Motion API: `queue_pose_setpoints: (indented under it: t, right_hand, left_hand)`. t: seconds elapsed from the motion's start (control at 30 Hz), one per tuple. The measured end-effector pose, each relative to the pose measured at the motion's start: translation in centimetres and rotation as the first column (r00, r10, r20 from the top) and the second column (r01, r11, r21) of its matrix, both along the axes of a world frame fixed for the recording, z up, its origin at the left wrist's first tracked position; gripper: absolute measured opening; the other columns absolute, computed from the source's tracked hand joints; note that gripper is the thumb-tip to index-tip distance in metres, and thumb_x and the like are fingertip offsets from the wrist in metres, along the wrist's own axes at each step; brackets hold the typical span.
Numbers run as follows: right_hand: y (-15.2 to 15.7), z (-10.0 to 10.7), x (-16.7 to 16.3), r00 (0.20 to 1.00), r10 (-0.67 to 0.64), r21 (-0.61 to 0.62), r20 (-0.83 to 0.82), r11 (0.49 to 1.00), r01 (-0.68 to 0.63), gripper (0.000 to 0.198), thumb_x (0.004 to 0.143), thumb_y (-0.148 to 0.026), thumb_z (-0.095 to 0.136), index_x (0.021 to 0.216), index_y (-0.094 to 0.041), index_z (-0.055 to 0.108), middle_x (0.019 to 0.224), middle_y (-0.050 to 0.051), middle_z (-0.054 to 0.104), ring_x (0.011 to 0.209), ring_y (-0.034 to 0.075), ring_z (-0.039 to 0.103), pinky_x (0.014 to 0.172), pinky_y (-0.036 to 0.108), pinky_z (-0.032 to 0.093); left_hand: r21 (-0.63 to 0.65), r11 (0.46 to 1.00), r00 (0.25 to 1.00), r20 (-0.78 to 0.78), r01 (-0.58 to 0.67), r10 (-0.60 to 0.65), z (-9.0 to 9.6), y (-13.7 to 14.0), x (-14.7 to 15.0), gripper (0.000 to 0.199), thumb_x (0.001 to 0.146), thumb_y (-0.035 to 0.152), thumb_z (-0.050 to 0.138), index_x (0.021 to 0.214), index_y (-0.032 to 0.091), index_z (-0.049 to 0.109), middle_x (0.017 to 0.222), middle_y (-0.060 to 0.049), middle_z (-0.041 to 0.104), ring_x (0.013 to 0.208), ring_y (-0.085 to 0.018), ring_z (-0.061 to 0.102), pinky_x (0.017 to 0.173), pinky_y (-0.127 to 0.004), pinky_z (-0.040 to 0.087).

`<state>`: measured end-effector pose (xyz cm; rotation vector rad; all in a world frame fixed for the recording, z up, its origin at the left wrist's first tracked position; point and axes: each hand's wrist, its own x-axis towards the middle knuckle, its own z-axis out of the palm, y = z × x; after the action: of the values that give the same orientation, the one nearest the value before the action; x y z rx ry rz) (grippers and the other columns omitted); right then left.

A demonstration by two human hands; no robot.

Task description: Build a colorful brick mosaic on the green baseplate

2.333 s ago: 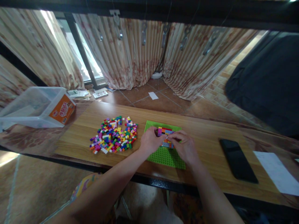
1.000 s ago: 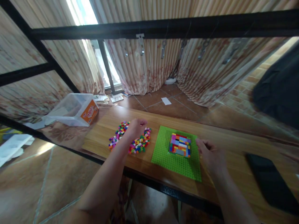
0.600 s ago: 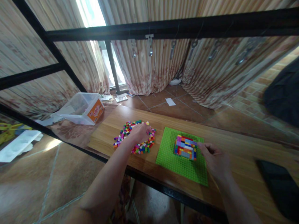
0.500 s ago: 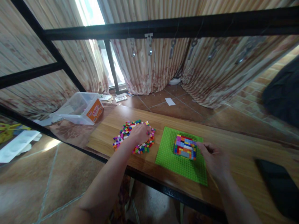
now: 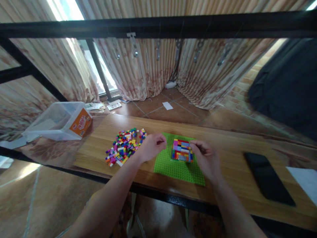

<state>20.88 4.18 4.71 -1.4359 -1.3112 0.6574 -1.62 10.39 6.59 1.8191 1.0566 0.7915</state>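
A rectangular block of many-coloured toy bricks point(image 5: 182, 150) stands on a green studded baseplate point(image 5: 170, 170). My right hand point(image 5: 206, 158) is closed at the block's right side, thumb and fingertips against its upper right corner. Over the left edge of the baseplate is my left hand point(image 5: 154, 146), its fingers curled together in a pinch; whatever lies between them is too small to make out. A loose pile of small coloured bricks point(image 5: 125, 145) is spread on the wood to the left, partly behind my left wrist.
The wooden table point(image 5: 230, 145) carries a black phone-like slab point(image 5: 268, 178) at right, beside a white sheet point(image 5: 303, 180). Left of the table stands a clear plastic bin point(image 5: 59, 120) with an orange label. A black metal bar point(image 5: 148, 28) crosses before the curtains.
My left hand has come out of the brick pile and moved right to the baseplate's edge. My right hand stays at the brick block. The whole view has shifted to the right.
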Motion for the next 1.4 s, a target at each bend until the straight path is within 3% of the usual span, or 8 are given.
queue_pose_setpoints:
  t: [0.23, 0.4, 0.53, 0.63, 0.8, 0.97, 1.13, 1.4]
  right_hand:
    - [-0.9, 0.6, -1.1, 0.974, 0.206, 0.048, 0.091, 0.976, -0.211, 0.02, 0.091, -0.035, 0.058, 0.101, -0.027, 0.073, 0.103, 0.003, 0.072, 0.097, 0.019, 0.066, 0.087, 0.035, 0.05]
    - [-1.0, 0.7, -0.9, 0.971, 0.237, 0.058, 0.01, 0.97, -0.238, 0.019, 0.091, -0.033, 0.059, 0.099, -0.027, 0.074, 0.101, 0.002, 0.073, 0.095, 0.018, 0.065, 0.088, 0.034, 0.049]
    - [-1.1, 1.0, -0.9, 0.962, 0.263, 0.025, -0.068, 0.965, -0.262, 0.017, 0.089, -0.036, 0.062, 0.092, -0.026, 0.075, 0.096, 0.001, 0.073, 0.089, 0.017, 0.065, 0.083, 0.033, 0.049]
    - [-1.0, 1.2, -0.5, 0.966, 0.245, -0.001, -0.085, 0.969, -0.246, 0.018, 0.087, -0.038, 0.064, 0.088, -0.024, 0.075, 0.09, 0.002, 0.073, 0.083, 0.017, 0.065, 0.079, 0.032, 0.05]
    - [-0.2, 0.6, 2.0, 0.996, 0.054, -0.041, 0.075, 0.998, -0.051, 0.024, 0.084, -0.043, 0.064, 0.084, -0.023, 0.076, 0.088, 0.004, 0.073, 0.083, 0.019, 0.064, 0.077, 0.034, 0.049]
    - [0.3, -0.2, 3.4, 0.968, 0.047, -0.078, 0.247, 0.997, -0.029, 0.028, 0.084, -0.046, 0.061, 0.081, -0.023, 0.076, 0.088, 0.005, 0.071, 0.079, 0.018, 0.062, 0.071, 0.032, 0.047]
    - [0.4, -0.4, 2.6, 0.956, 0.098, -0.112, 0.278, 0.991, -0.069, 0.027, 0.084, -0.046, 0.062, 0.083, -0.023, 0.077, 0.09, 0.005, 0.067, 0.081, 0.018, 0.062, 0.071, 0.032, 0.047]
    - [0.7, -0.9, 2.6, 0.948, 0.114, -0.13, 0.298, 0.988, -0.078, 0.025, 0.084, -0.044, 0.062, 0.083, -0.025, 0.078, 0.097, 0.005, 0.064, 0.09, 0.02, 0.062, 0.08, 0.035, 0.047]
  left_hand:
    - [-0.376, 0.919, 0.898, 0.436, 0.123, 0.059, -1.0, -2.3, 4.8, 0.019, 0.075, 0.03, 0.071, 0.085, 0.014, 0.067, 0.067, 0.001, 0.066, 0.057, -0.009, 0.059, 0.058, -0.021, 0.049]
    - [-0.506, 0.846, 0.838, 0.525, 0.168, 0.148, -0.6, -2.6, 5.6, 0.036, 0.064, 0.034, 0.083, 0.084, 0.016, 0.059, 0.07, 0.002, 0.069, 0.057, -0.01, 0.064, 0.056, -0.021, 0.051]
    - [-0.529, 0.828, 0.85, 0.509, 0.185, 0.135, -0.1, -2.7, 5.7, 0.039, 0.064, 0.035, 0.084, 0.084, 0.015, 0.056, 0.066, 0.002, 0.068, 0.054, -0.009, 0.063, 0.055, -0.02, 0.05]
    - [-0.536, 0.827, 0.873, 0.47, 0.169, 0.127, 0.1, -2.7, 5.8, 0.036, 0.068, 0.035, 0.082, 0.084, 0.015, 0.057, 0.066, 0.001, 0.068, 0.054, -0.009, 0.063, 0.056, -0.02, 0.05]
    - [-0.506, 0.862, 0.903, 0.381, 0.023, 0.199, 0.0, -1.9, 5.2, 0.02, 0.085, 0.033, 0.064, 0.084, 0.014, 0.06, 0.07, -0.001, 0.069, 0.056, -0.008, 0.062, 0.056, -0.021, 0.05]
    - [-0.285, 0.948, 0.964, 0.178, -0.142, 0.198, -1.2, -0.7, 4.3, 0.009, 0.082, 0.021, 0.06, 0.078, 0.014, 0.063, 0.063, 0.001, 0.064, 0.056, -0.009, 0.057, 0.053, -0.019, 0.044]
    - [-0.132, 0.983, 0.991, 0.031, -0.128, 0.133, -1.8, -0.8, 4.3, 0.013, 0.081, 0.018, 0.06, 0.088, 0.014, 0.07, 0.079, -0.003, 0.071, 0.07, -0.013, 0.062, 0.063, -0.022, 0.048]
    - [-0.098, 0.989, 0.994, -0.024, -0.108, 0.106, -1.9, -0.8, 4.2, 0.015, 0.082, 0.018, 0.059, 0.089, 0.013, 0.071, 0.084, -0.005, 0.073, 0.073, -0.014, 0.062, 0.064, -0.023, 0.047]
